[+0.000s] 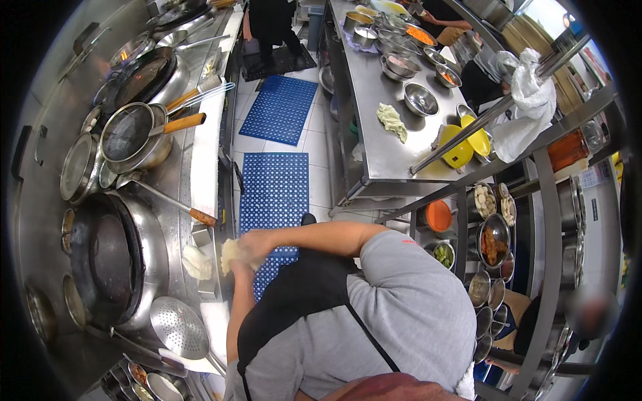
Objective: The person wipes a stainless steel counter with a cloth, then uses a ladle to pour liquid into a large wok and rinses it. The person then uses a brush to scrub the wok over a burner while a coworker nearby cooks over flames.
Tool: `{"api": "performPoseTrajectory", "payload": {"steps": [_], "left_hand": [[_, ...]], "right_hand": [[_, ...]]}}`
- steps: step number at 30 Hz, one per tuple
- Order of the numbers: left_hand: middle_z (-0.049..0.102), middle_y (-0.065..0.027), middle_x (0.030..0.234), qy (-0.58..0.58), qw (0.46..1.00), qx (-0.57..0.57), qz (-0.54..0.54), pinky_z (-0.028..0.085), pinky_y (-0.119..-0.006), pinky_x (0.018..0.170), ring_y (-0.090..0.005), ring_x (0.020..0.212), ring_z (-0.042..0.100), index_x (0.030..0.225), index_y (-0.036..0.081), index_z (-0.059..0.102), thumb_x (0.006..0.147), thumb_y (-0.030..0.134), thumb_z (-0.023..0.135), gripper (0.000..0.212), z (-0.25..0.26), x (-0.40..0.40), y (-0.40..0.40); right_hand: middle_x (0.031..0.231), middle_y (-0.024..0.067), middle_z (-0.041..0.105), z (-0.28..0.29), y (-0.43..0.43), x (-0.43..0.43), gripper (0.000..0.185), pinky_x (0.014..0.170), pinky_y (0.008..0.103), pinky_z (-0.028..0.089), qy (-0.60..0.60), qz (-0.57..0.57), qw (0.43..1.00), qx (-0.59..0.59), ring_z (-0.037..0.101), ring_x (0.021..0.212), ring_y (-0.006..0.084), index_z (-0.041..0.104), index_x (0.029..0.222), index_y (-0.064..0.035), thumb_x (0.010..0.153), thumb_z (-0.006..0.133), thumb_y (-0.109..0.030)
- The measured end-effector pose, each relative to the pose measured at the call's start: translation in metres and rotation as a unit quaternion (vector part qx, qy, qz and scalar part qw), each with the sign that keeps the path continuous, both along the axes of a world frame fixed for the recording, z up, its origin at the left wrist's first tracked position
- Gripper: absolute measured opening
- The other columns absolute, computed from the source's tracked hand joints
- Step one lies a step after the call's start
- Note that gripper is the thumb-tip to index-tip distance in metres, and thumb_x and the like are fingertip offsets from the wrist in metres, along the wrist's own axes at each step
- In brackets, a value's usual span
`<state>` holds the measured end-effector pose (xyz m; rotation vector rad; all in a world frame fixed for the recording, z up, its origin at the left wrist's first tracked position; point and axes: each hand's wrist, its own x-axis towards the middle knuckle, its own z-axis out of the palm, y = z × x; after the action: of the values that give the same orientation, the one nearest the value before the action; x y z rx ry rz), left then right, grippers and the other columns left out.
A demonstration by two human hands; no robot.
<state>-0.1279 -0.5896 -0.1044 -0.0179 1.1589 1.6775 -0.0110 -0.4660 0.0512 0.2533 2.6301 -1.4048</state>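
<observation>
Both hands are together at the stove's front edge, with a damp-looking pale yellow cloth (230, 255) bunched between them. My right hand (257, 244) grips it from above in the picture, and my left hand (242, 268) closes on it just below. The hands and cloth are partly blurred, and some fingers are hidden. Close by on the stove ledge lies a folded whitish cloth (197, 262), between two small metal blocks. Beyond it sits a large dark wok (108, 255). A ladle with a wooden handle (203, 216) points towards the hands.
A perforated metal skimmer (179, 327) and a wood-handled strainer (127, 131) rest on the stove. Blue perforated mats (275, 185) cover part of the floor. Behind stands a steel table (373, 163) with bowls and a crumpled cloth (392, 122). Other people stand farther off.
</observation>
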Motion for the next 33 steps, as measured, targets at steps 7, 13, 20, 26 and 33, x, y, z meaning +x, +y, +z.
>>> {"api": "performPoseTrajectory", "payload": {"steps": [7, 13, 20, 26, 33], "left_hand": [[0.058, -0.0091, 0.127, -0.114, 0.988, 0.083, -0.056, 0.048, -0.045, 0.099, -0.0259, 0.115, 0.058, 0.13, 0.011, 0.051, 0.099, 0.044, 0.042, 0.046, 0.067, 0.015, -0.001], [0.058, -0.0116, 0.125, -0.159, 0.978, 0.129, -0.04, 0.045, -0.049, 0.101, -0.0285, 0.116, 0.057, 0.127, 0.009, 0.052, 0.1, 0.04, 0.04, 0.043, 0.061, 0.022, 0.002], [0.059, -0.0146, 0.124, -0.263, 0.936, 0.223, 0.066, 0.042, -0.053, 0.103, -0.0315, 0.117, 0.057, 0.124, 0.006, 0.053, 0.1, 0.036, 0.038, 0.041, 0.054, 0.029, 0.013], [0.06, -0.012, 0.123, -0.098, 0.985, 0.096, 0.106, 0.045, -0.042, 0.101, -0.0286, 0.112, 0.058, 0.123, 0.008, 0.055, 0.102, 0.033, 0.03, 0.041, 0.05, 0.033, 0.025], [0.061, -0.0102, 0.123, 0.346, 0.895, -0.276, -0.05, 0.049, -0.037, 0.088, -0.0204, 0.104, 0.06, 0.127, 0.006, 0.055, 0.1, 0.025, 0.044, 0.035, 0.034, 0.022, -0.017]], "right_hand": [[0.076, 0.0242, 0.063, -0.021, -0.014, -0.015, 0.024, 0.067, 0.0465, 0.049, 0.116, -0.147, 0.976, 0.114, 0.065, 0.073, 0.0359, 0.064, 0.077, 0.0019, 0.073, 0.061, -0.021], [0.073, -0.0003, 0.062, -0.035, -0.047, -0.041, 0.025, 0.064, 0.039, 0.047, 0.009, -0.209, 0.898, -0.386, 0.056, 0.069, 0.0149, 0.064, 0.082, -0.0033, 0.093, 0.056, -0.024], [0.091, 0.0188, 0.064, -0.02, -0.014, -0.014, 0.024, 0.073, 0.0476, 0.05, 0.126, -0.112, 0.96, 0.225, 0.062, 0.086, 0.0373, 0.055, 0.098, -0.0056, 0.088, 0.054, -0.028], [0.101, 0.0162, 0.06, -0.032, -0.033, 0.018, 0.026, 0.097, 0.0378, 0.043, 0.185, -0.038, 0.907, 0.376, 0.056, 0.102, 0.0338, 0.068, 0.09, 0.0028, 0.073, 0.061, -0.015], [0.082, 0.0095, 0.07, -0.039, 0.004, 0.058, 0.024, 0.071, 0.0353, 0.051, -0.098, 0.011, 0.982, -0.16, 0.066, 0.076, 0.0229, 0.072, 0.091, -0.0044, 0.086, 0.068, -0.027]]}}
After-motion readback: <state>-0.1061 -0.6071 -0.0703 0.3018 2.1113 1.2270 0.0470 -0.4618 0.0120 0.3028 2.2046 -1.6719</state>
